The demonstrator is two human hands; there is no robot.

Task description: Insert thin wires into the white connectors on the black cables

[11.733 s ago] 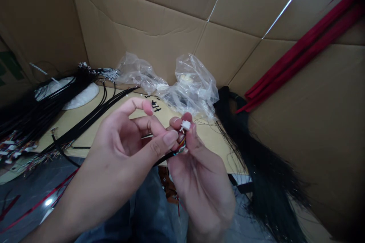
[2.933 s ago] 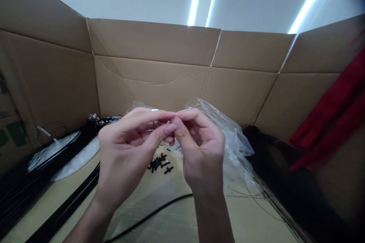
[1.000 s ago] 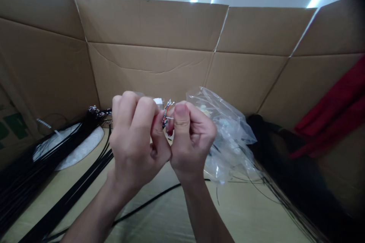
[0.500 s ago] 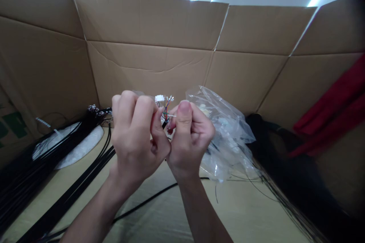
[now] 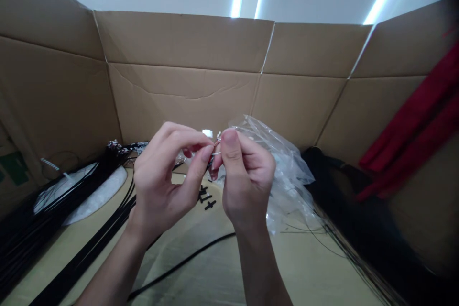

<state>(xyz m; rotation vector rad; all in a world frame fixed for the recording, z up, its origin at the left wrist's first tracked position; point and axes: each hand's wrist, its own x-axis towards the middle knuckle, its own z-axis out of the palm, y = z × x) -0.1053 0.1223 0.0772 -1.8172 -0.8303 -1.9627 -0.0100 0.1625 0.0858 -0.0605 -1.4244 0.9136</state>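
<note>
The left hand (image 5: pixel 172 169) is pinching thin wires (image 5: pixel 216 153) left of the clear plastic bag (image 5: pixel 292 177); the right hand (image 5: pixel 247 169) is gripping their white strand. A white connector (image 5: pixel 207 133) is showing just beyond the wires. Small black pieces (image 5: pixel 210 205) are lying left of the bag; a cardboard wall (image 5: pixel 179 40) is standing behind it.

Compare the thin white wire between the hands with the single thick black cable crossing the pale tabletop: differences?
Thickness: the thin white wire looks much finer than the single thick black cable.
Visible length: only a short bit of the wire shows; the cable shows a long stretch.
Position: the wire is up between the left hand and right hand; the cable crosses the pale tabletop.
Shared: both curve slightly.
</note>
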